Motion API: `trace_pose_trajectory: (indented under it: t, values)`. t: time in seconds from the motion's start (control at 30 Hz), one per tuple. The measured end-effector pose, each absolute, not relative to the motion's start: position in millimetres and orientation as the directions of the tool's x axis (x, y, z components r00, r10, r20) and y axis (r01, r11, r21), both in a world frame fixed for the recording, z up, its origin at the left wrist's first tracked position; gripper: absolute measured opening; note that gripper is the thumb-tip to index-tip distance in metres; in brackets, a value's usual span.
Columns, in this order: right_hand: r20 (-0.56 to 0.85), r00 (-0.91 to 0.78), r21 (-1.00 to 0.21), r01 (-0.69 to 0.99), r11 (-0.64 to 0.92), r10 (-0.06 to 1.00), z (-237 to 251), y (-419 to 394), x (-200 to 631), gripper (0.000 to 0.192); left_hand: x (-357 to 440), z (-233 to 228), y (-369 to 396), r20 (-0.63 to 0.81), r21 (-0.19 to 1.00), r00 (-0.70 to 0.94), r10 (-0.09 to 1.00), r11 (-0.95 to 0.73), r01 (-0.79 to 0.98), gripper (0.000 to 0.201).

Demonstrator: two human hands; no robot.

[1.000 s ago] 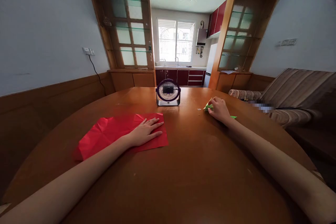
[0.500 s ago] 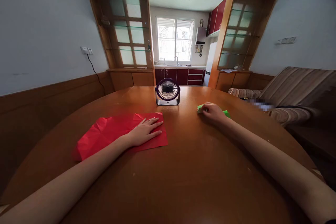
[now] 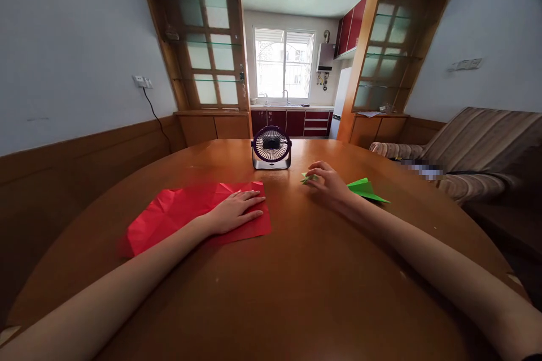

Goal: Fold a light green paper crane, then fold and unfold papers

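Observation:
My left hand (image 3: 234,212) lies flat with its fingers spread on a creased sheet of red paper (image 3: 163,214), left of the table's middle. Right of the fan, my right hand (image 3: 329,181) has its fingers curled around a small folded green paper (image 3: 305,178), which shows at the fingertips and is partly hidden by them. Behind the right wrist, a larger folded green paper (image 3: 365,189) with pointed edges rests on the table, partly covered by the forearm.
A small round fan (image 3: 271,145) on a stand faces me at the far middle of the brown wooden table (image 3: 271,293). A striped armchair (image 3: 486,144) stands to the right. Wooden cabinets with glass shelves flank the kitchen opening beyond.
My right hand has moved left, and the small green paper has shifted left with it. More of the larger green paper shows now. My left hand stays on the red paper.

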State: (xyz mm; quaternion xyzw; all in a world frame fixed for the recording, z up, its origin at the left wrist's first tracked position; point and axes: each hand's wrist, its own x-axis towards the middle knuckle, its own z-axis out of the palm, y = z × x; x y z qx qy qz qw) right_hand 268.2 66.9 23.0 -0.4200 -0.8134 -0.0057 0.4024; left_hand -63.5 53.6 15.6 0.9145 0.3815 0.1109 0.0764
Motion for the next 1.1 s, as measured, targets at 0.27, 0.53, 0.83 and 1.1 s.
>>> trace_pose_trajectory:
  t: [0.27,0.53,0.83,1.1]
  values:
    - [0.550,-0.117,-0.817,0.132,0.562,0.827,11.7,50.0,190.1,0.035,-15.6,23.6,53.2,0.387,0.841,0.441,0.810,-0.506,0.191,0.051]
    - [0.302,-0.164,-0.946,-0.172,0.275,0.939,-3.2,44.4,179.4,0.036,-3.2,-1.0,53.9,0.242,0.966,0.270,0.932,-0.205,-0.157,0.028]
    - [0.370,-0.182,-0.926,-0.148,0.346,0.911,-8.3,43.3,180.1,0.035,-5.9,5.6,46.9,0.147,0.967,0.386,0.911,-0.051,-0.249,0.058]
    - [0.501,-0.324,-0.849,-0.005,0.529,0.802,-8.1,38.7,180.9,0.026,-12.7,11.0,47.8,0.051,0.941,0.388,0.920,0.086,-0.327,0.042]
